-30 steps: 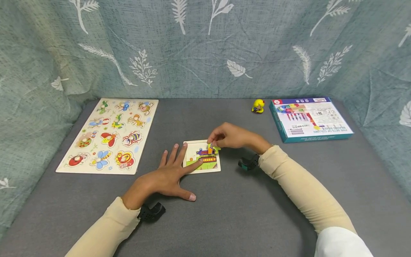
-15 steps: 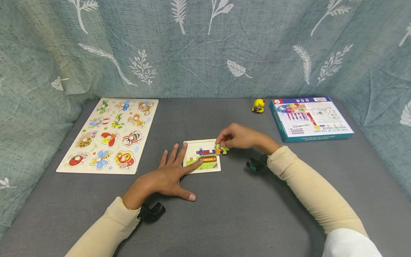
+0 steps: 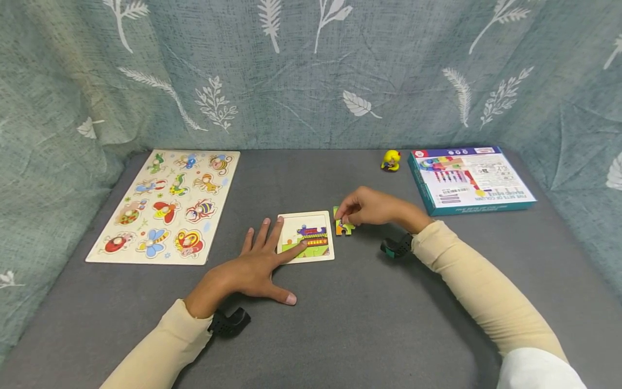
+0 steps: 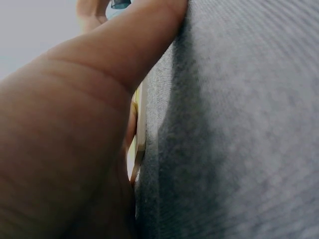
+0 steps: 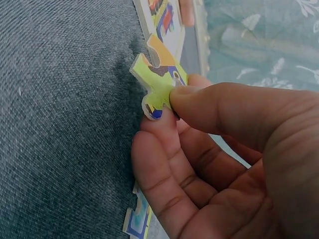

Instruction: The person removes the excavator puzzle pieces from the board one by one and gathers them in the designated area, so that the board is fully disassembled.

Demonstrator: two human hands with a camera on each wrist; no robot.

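Observation:
A small wooden puzzle tray [image 3: 291, 222], partly filled with picture pieces, lies mid-table. My left hand [image 3: 250, 270] rests flat with spread fingers; its index finger reaches over the tray's lower left part and other fingertips lie by the left edge. In the left wrist view the thumb [image 4: 114, 45] hides most of the tray. Just off the tray's right edge, my right hand [image 3: 369, 208] pinches a green, orange and blue jigsaw piece [image 5: 162, 84] between thumb and fingers. Another jigsaw piece [image 5: 138, 219], blue and yellow, shows below the fingers in the right wrist view.
At the left lies a large wooden insect peg puzzle [image 3: 160, 208]. A boxed bead set [image 3: 473, 181] stands at the back right, with a small yellow-haired figurine [image 3: 390, 161] beside it. A patterned curtain [image 3: 311, 75] borders the table's far edge.
My right hand has carried the jigsaw piece rightward, from over the tray's upper right corner to just beyond its right edge, and turned it. The left hand has stayed put.

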